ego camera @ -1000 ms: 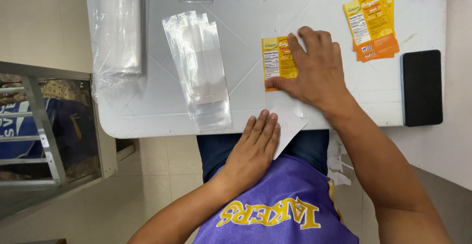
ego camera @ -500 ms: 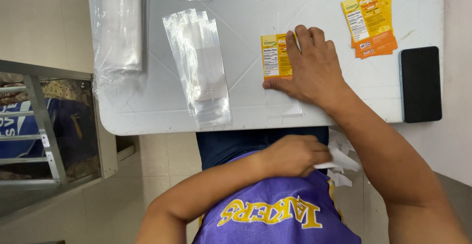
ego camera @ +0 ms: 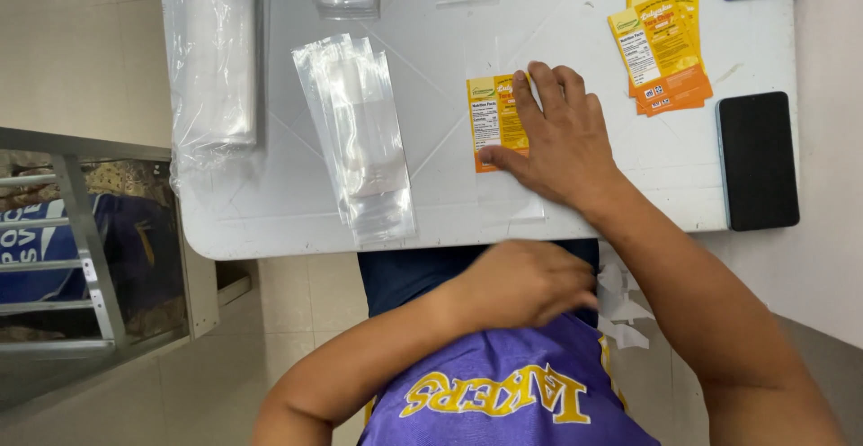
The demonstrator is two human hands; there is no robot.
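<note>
So the right hand (ego camera: 562, 140) is spread flat, palm down, pinning a yellow-and-orange label card (ego camera: 494, 120) onto the white bench (ego camera: 629, 203), near the front edge. It looks like the card sits inside or on a clear sleeve (ego camera: 508, 199), but the plastic is hard to make out, so I can't say for sure. The left hand (ego camera: 526, 282) is off the bench, down by the lap, loosely curled next to some scraps of white backing paper (ego camera: 620, 307); I can't tell if it's actually pinching anything. A pile of clear bags (ego camera: 360, 136) lies to the left of the card, a stack of matching cards (ego camera: 663, 41) to its right, and a black phone (ego camera: 758, 160) at the bench's right end. My read: this is the pressing-down step on one card, and the next move needs the free hand back up.
</note>
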